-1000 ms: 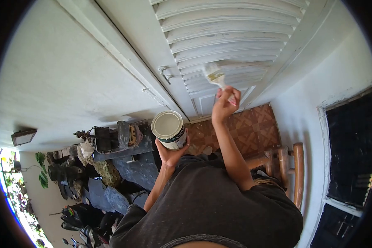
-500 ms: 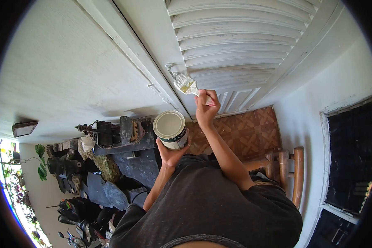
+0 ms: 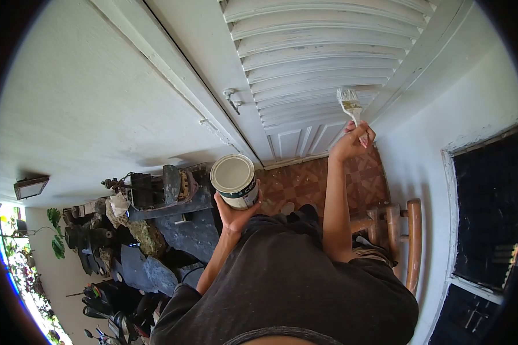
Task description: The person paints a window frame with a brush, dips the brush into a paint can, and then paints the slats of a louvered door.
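My left hand (image 3: 236,214) is wrapped round the lower part of a paint can (image 3: 233,177), which stands upright and open at the top with pale paint inside. A paintbrush (image 3: 350,102) is gripped by its handle in my right hand (image 3: 354,141), bristles pointing up and coated in white. The brush head overlaps the lower right of the white louvered door (image 3: 322,63) in this view. The door handle (image 3: 232,100) sits on the door's left side, well away from the brush.
A wooden chair (image 3: 411,244) stands close on my right, beside a dark window (image 3: 489,207). Machine parts and clutter lie on a dark bench (image 3: 190,230) to my left. Brown patterned tiles (image 3: 305,187) cover the floor. A motorbike (image 3: 118,322) is at lower left.
My right hand has carried the paintbrush rightward, from beside the door handle to the door's lower right side. My left hand and the paint can have barely moved.
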The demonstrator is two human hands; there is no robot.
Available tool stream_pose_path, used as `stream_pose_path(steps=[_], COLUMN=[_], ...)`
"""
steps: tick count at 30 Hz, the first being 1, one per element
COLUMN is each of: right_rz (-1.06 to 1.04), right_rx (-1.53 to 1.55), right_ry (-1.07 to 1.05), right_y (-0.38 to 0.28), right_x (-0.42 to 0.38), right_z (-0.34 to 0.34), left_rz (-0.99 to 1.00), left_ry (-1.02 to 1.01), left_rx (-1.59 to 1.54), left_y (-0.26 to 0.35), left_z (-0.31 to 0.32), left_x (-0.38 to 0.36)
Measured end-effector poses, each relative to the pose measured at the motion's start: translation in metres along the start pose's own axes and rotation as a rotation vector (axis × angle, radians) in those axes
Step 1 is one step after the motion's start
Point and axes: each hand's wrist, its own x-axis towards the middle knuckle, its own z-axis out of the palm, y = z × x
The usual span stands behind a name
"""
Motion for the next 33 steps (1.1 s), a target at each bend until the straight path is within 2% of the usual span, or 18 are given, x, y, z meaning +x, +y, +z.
stream_pose_path(steps=[2,5,10,12,15,16,17,18,21,25,28,31,33], right_rz=[-0.006,0.192,0.057,0.213,0.251,0.176,0.133,0.198,-0.060,-0.178,-0.204,-0.138,-0.102], right_rx=[-0.023,0.039,-0.046,-0.021,0.065,0.073,0.063,0.058,-0.022,-0.039,0.014,0.119,-0.022], right_ry=[-0.004,-0.070,-0.506,-0.569,-0.432,-0.432,-0.327,-0.266,-0.125,0.169,0.231,0.141,0.020], right_y=[0.009,0.026,0.033,0.018,0.012,0.028,0.027,0.023,0.037,0.025,0.018,0.038,0.051], right_x=[-0.004,-0.047,-0.138,-0.155,-0.135,-0.118,-0.100,-0.078,-0.005,0.070,0.080,0.047,-0.004], right_z=[-0.001,0.013,0.033,0.037,0.043,0.036,0.039,0.036,0.021,0.009,0.006,0.014,0.019], left_rz=[-0.024,-0.045,-0.012,0.015,0.007,-0.002,-0.019,-0.029,-0.044,-0.100,-0.101,-0.056,-0.068], left_ry=[0.010,0.025,0.042,0.058,0.023,0.017,0.020,0.024,0.041,-0.008,0.000,0.055,0.076], left_rx=[-0.014,-0.024,0.030,0.062,0.078,0.072,0.052,0.045,0.055,0.052,0.087,0.121,0.137], left_y=[0.000,0.000,-0.003,-0.004,-0.005,-0.005,-0.006,-0.005,-0.003,-0.006,-0.007,-0.011,-0.008], left_z=[-0.001,-0.001,-0.002,-0.002,-0.003,-0.002,0.002,0.002,0.001,0.005,0.010,0.012,0.009], left_x=[0.002,0.004,0.009,0.012,0.012,0.012,0.011,0.011,0.012,0.006,0.007,0.008,0.011])
